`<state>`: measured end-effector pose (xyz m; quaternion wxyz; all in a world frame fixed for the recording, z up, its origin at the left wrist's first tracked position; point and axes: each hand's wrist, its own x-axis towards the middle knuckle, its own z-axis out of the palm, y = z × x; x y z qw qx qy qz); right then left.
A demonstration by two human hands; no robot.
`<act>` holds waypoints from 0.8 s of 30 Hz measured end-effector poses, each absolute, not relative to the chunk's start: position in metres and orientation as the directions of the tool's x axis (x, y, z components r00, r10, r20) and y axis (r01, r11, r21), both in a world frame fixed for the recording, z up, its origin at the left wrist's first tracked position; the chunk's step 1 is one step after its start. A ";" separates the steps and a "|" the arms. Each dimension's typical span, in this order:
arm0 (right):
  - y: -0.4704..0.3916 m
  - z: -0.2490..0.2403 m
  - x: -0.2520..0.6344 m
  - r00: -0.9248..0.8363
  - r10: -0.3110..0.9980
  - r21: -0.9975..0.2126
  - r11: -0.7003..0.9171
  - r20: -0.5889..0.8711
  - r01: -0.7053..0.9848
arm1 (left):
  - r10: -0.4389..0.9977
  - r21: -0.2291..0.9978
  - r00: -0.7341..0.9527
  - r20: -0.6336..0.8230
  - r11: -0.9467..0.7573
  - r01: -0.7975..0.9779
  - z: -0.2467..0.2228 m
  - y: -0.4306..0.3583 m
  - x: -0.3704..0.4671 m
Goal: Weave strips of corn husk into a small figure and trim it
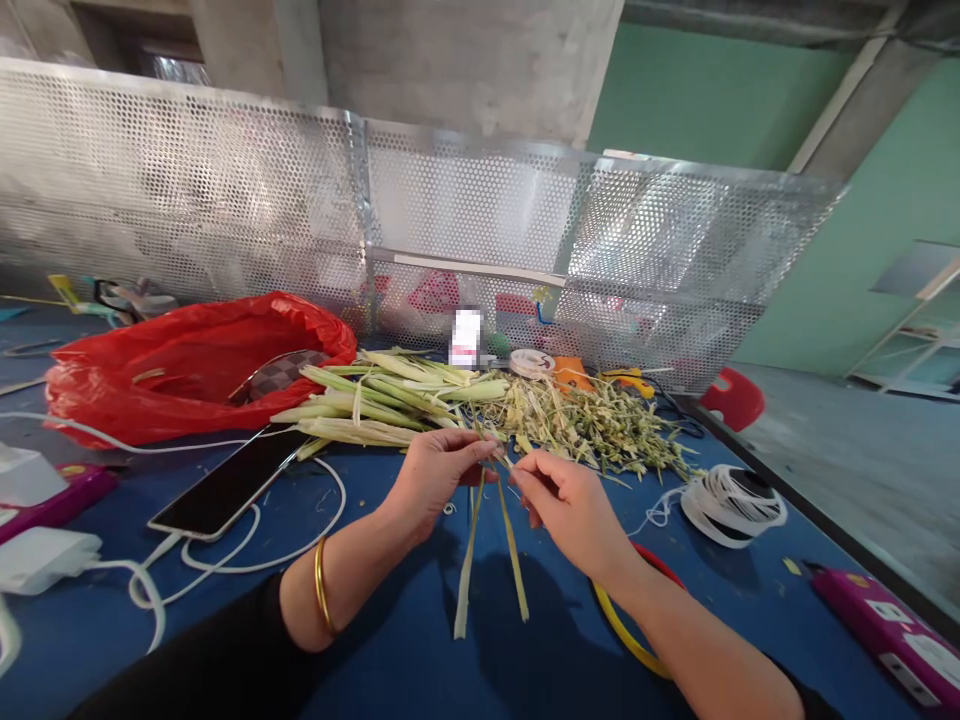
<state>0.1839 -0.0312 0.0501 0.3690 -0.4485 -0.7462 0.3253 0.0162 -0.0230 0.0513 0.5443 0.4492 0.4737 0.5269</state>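
Observation:
My left hand [442,470], with a gold bangle on its wrist, pinches narrow pale green leaf strips [470,570] between thumb and fingers. Fingertip to fingertip with it, my right hand [566,495] is also closed on the strips, where they cross. Two flat ends hang down below the hands, apart from each other. Just behind lie a bundle of long pale green leaves [375,400] and, to its right, a heap of small twisted or knotted leaf pieces [600,425]. Exactly how the strips cross between the fingertips is too small to tell.
A red plastic bag [150,370], a dark phone [225,485] and white cables lie left. To the right are a spool of white cord [735,505], a yellow and red ring [622,625] and a purple box [885,625]. A perforated metal screen [465,200] stands behind.

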 end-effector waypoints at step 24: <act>-0.035 0.048 0.177 -0.489 0.870 -0.990 -0.115 -0.064 -0.076 | 0.992 0.963 0.120 -0.034 0.064 -0.261 0.054 -0.027 0.016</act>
